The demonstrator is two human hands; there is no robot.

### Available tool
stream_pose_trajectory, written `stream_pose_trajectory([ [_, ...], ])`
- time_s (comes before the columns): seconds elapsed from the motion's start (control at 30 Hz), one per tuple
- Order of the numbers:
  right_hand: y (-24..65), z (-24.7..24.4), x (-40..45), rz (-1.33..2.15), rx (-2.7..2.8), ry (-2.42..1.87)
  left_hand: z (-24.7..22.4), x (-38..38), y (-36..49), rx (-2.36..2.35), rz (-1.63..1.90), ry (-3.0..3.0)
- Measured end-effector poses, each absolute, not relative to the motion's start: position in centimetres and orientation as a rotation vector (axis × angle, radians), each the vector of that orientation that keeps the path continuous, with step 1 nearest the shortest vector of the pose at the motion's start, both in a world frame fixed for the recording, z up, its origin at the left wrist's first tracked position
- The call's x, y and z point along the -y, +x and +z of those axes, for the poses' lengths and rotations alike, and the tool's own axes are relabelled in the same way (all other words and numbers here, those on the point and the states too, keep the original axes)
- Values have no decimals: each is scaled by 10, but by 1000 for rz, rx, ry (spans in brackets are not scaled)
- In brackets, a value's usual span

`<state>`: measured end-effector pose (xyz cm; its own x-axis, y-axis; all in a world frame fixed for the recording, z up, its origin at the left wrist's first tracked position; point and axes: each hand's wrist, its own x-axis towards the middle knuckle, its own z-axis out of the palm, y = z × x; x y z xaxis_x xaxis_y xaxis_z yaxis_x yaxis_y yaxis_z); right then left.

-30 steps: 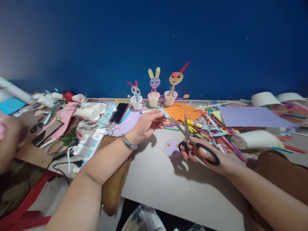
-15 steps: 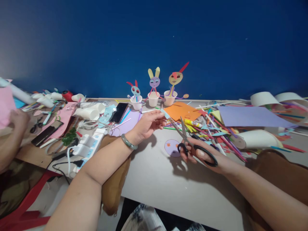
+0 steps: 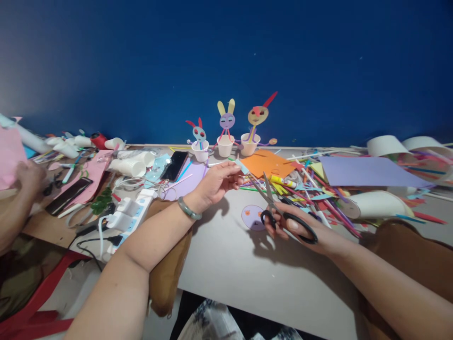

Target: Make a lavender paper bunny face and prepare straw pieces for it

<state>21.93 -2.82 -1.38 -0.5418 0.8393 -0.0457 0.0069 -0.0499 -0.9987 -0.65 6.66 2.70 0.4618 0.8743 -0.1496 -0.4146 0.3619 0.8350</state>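
Observation:
Pinched in the fingers of my left hand (image 3: 222,182) is a small light-blue piece of paper (image 3: 242,166). My right hand (image 3: 295,224) grips black-handled scissors (image 3: 271,203), its fingers through the loops. The blades are parted and their tips point up and left, close to the blue piece. Below the blades a purple paper circle (image 3: 253,218) lies flat on the table, with orange eye shapes and a small dark mark on it. The scissors partly cover its right edge.
Three paper-cup figures (image 3: 225,144) stand along the blue wall. Orange paper (image 3: 267,163), a purple sheet (image 3: 368,172) and a heap of coloured sticks lie to the right. A phone (image 3: 175,166) and a power strip (image 3: 136,212) are on the left, where another person's hand (image 3: 31,182) holds pink paper.
The scissors in my right hand have shifted very slightly left, their blades a little closer together. My left hand stays in place. The other person's hand at the left has moved slightly.

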Motion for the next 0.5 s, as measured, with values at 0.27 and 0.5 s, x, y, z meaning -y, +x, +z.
stream_pose_trajectory([
  [0.27,220,-16,30,1681,1590,-863,24,-68,-8,-632,903,861],
  [0.5,217,-12,30,1679,1587,-870,23,-68,-8,-641,922,865],
])
